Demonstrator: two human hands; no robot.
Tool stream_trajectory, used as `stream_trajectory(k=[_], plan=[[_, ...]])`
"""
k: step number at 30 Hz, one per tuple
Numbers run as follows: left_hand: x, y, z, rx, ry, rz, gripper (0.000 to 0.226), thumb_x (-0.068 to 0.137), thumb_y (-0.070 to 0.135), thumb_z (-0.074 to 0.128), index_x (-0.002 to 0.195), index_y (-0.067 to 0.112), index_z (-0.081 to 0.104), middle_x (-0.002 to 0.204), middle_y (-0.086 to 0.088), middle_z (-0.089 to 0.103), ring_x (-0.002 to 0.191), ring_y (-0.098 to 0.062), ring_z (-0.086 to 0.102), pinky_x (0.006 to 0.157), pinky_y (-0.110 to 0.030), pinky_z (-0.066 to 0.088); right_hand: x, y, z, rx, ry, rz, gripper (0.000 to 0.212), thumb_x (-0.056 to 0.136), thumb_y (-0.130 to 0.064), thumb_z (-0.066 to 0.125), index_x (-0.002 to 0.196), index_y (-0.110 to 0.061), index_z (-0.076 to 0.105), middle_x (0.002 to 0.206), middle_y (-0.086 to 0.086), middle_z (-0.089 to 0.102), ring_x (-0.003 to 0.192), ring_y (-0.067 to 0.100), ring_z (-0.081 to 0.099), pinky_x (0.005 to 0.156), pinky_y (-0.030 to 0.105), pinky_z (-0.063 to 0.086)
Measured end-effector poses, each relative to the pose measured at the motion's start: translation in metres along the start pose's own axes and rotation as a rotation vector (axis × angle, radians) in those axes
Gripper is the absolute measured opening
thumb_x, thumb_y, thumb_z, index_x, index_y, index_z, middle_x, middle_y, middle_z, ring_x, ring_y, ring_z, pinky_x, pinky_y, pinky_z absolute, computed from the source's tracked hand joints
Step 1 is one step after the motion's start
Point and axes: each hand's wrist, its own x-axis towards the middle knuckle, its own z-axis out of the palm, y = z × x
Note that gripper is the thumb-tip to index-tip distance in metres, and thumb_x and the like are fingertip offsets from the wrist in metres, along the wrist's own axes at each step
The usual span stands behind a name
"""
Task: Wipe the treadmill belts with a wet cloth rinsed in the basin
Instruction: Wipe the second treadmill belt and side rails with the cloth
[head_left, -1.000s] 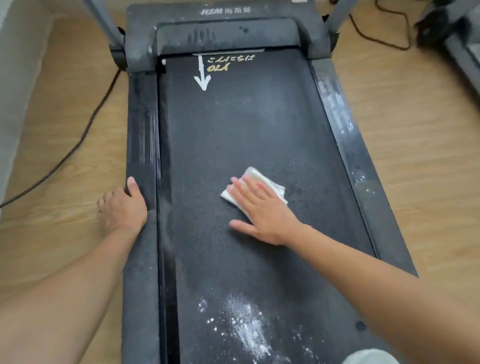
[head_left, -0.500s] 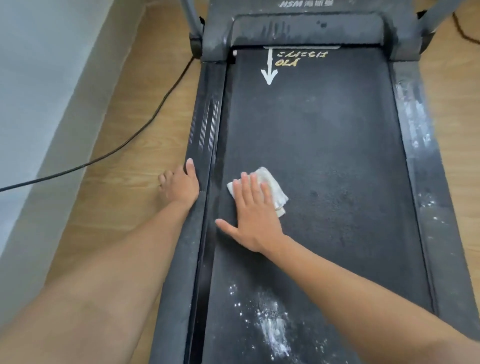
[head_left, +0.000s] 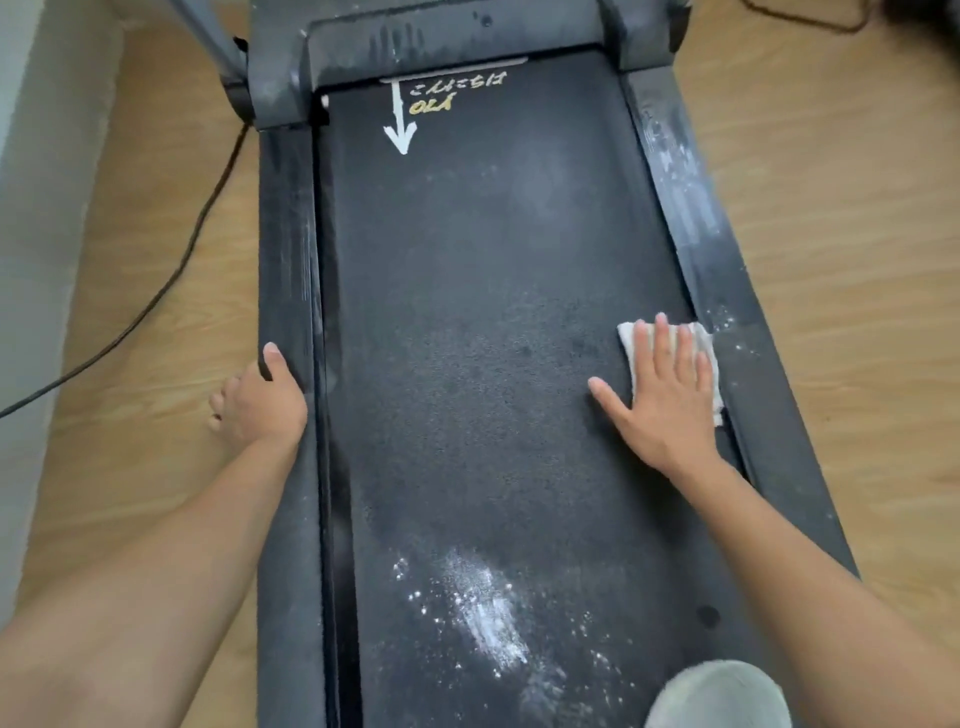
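Observation:
The black treadmill belt (head_left: 467, 322) runs up the middle of the head view, with a white arrow and lettering at its far end. My right hand (head_left: 665, 395) lies flat with straight fingers on a folded white cloth (head_left: 709, 358), pressing it against the belt's right edge beside the right side rail (head_left: 727, 270). My left hand (head_left: 260, 400) grips the outer edge of the left side rail (head_left: 285, 249), thumb on top and fingers curled over the side. A patch of white powdery dirt (head_left: 483, 613) covers the near part of the belt. No basin is in view.
Wooden floor (head_left: 841, 260) lies on both sides of the treadmill. A black cable (head_left: 171, 280) trails over the floor at the left, next to a pale wall (head_left: 31, 234). A grey-white rounded thing (head_left: 722, 696) pokes in at the bottom right. The right rail carries white dusty marks.
My right hand has slid the cloth from the belt's left side across to its right edge. The left hand has stayed on the left rail. The view has shifted slightly.

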Motion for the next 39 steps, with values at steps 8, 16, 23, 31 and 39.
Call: stream_trajectory(k=[8, 16, 23, 31, 39], plan=[[0.003, -0.004, 0.001, -0.095, -0.037, -0.014, 0.073, 0.107, 0.063, 0.019, 0.134, 0.013, 0.065, 0.142, -0.019, 0.055, 0.141, -0.038, 0.037, 0.116, -0.051, 0.027, -0.039, -0.136, 0.035, 0.018, -0.051, -0.136, 0.115, 0.089, -0.089, 0.023, 0.168, -0.010, -0.003, 0.175, 0.015, -0.013, 0.161, 0.033, -0.018, 0.129, 0.057, -0.007], [0.003, -0.015, 0.000, -0.232, -0.008, -0.073, 0.073, 0.095, 0.078, 0.022, 0.077, 0.018, 0.059, 0.113, -0.016, 0.067, 0.120, -0.041, 0.050, 0.106, -0.056, 0.042, -0.099, -0.221, 0.076, -0.131, -0.153, -0.903, 0.093, 0.100, -0.073, 0.034, 0.169, -0.014, 0.011, 0.177, 0.008, 0.000, 0.163, 0.027, -0.008, 0.130, 0.051, 0.006], [-0.006, -0.009, 0.004, -0.298, 0.066, -0.142, 0.071, 0.099, 0.072, 0.028, 0.088, 0.014, 0.068, 0.114, -0.017, 0.068, 0.121, -0.039, 0.051, 0.104, -0.051, 0.040, -0.052, -0.018, 0.017, -0.066, -0.006, -0.160, 0.090, 0.098, -0.079, 0.025, 0.169, -0.028, 0.002, 0.177, -0.004, -0.006, 0.163, 0.022, -0.007, 0.131, 0.051, 0.004], [-0.010, 0.000, -0.001, -0.356, 0.104, -0.115, 0.065, 0.109, 0.054, 0.036, 0.108, -0.002, 0.069, 0.127, -0.024, 0.063, 0.129, -0.041, 0.048, 0.106, -0.048, 0.034, -0.086, -0.051, 0.031, -0.015, -0.054, 0.102, 0.115, 0.089, -0.090, 0.021, 0.168, -0.011, -0.007, 0.175, 0.013, -0.017, 0.161, 0.030, -0.019, 0.130, 0.055, -0.007], [-0.005, -0.004, -0.002, -0.231, 0.026, -0.070, 0.064, 0.109, 0.055, 0.028, 0.131, 0.010, 0.068, 0.137, -0.022, 0.057, 0.132, -0.040, 0.045, 0.108, -0.048, 0.034, -0.095, -0.238, 0.072, -0.246, -0.179, -0.811, 0.107, 0.095, -0.082, 0.031, 0.168, -0.009, 0.005, 0.176, 0.014, -0.006, 0.162, 0.031, -0.014, 0.129, 0.055, 0.003]])
